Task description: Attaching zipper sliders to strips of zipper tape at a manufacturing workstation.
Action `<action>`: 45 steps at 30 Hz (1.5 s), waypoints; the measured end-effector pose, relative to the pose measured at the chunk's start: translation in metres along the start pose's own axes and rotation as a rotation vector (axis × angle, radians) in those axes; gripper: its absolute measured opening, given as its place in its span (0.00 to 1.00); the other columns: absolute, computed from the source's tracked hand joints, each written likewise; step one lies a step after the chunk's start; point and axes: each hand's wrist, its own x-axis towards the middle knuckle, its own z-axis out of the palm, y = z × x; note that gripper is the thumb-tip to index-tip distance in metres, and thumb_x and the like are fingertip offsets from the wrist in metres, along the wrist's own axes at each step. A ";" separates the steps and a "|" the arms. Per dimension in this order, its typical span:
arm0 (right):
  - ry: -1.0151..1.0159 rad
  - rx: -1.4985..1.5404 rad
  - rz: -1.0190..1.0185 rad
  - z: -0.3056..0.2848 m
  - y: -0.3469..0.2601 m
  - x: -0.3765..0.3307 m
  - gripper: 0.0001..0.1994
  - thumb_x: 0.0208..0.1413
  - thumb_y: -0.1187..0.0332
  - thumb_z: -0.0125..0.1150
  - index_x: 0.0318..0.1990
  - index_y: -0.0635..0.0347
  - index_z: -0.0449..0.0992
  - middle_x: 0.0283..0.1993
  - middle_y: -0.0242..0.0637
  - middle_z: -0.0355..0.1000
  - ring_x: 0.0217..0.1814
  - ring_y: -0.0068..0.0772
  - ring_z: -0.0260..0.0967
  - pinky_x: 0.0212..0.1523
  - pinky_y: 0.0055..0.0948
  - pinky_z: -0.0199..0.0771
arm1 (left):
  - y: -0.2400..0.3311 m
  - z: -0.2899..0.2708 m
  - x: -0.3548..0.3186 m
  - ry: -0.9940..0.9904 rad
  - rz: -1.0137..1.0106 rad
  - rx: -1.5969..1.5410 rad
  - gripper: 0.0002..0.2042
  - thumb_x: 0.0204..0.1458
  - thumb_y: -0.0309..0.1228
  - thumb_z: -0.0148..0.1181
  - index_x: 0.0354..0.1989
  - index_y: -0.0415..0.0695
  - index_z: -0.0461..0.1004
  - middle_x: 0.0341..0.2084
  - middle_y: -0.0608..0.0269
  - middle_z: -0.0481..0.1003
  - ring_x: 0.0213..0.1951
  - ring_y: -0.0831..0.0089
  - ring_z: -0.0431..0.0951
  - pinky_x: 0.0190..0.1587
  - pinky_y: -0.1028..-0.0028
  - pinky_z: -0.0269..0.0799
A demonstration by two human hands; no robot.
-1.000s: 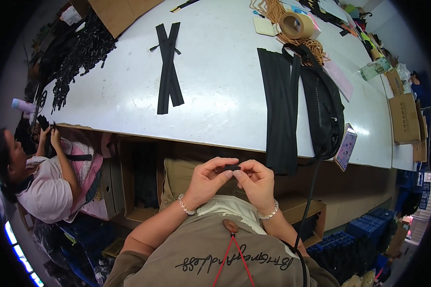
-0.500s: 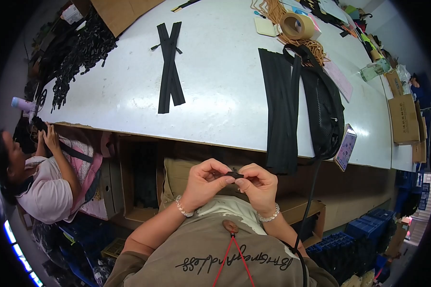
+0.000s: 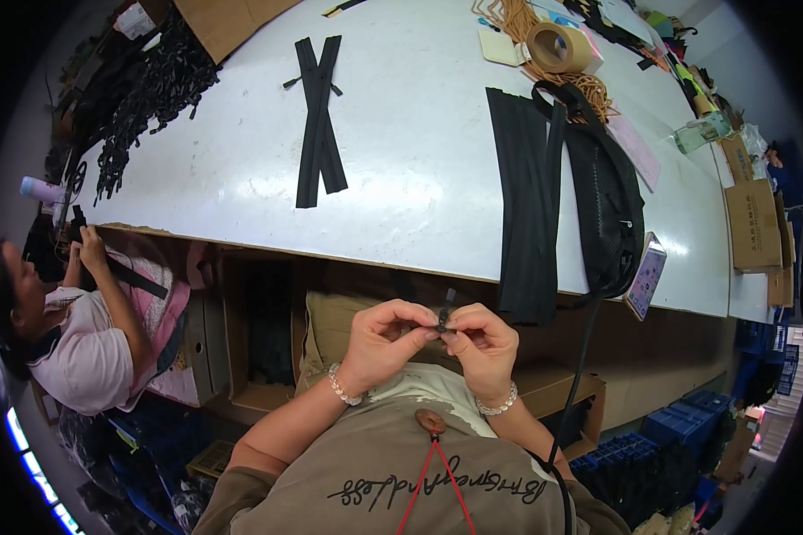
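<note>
In front of my chest, both hands meet just below the table's near edge. My left hand point(image 3: 393, 337) is closed in a pinch on one side of a small black zipper pull point(image 3: 450, 296). From the other side my right hand point(image 3: 482, 343) pinches it too, fingertips almost touching. Its narrow tab sticks up between the fingers, while my fingertips cover most of the rest. Beyond, two black zipper strips point(image 3: 310, 169) lie crossed on the white table point(image 3: 410, 143), with small pulls jutting out at their sides. Several longer black zipper strips point(image 3: 522, 205) hang over the near edge at right.
A black mesh bag point(image 3: 602, 196) and a phone point(image 3: 646, 276) sit at the right edge. Tape point(image 3: 562, 46) and tan cord point(image 3: 509, 16) lie farther back. Many black pulls point(image 3: 156, 98) are heaped at far left. A seated co-worker point(image 3: 89, 330) handles black material at left.
Between my fingertips the small black piece has turned, and its tab now points up away from me. My hands stay in nearly the same place. The co-worker's hands have shifted slightly.
</note>
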 end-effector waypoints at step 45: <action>-0.091 -0.088 0.107 -0.007 -0.002 0.004 0.01 0.52 0.79 0.56 0.30 0.67 0.72 0.28 0.33 0.66 0.22 0.18 0.63 0.24 0.18 0.64 | -0.008 -0.002 -0.004 0.015 -0.114 -0.125 0.08 0.46 0.17 0.61 0.35 0.37 0.72 0.35 0.62 0.73 0.36 0.81 0.72 0.41 0.81 0.70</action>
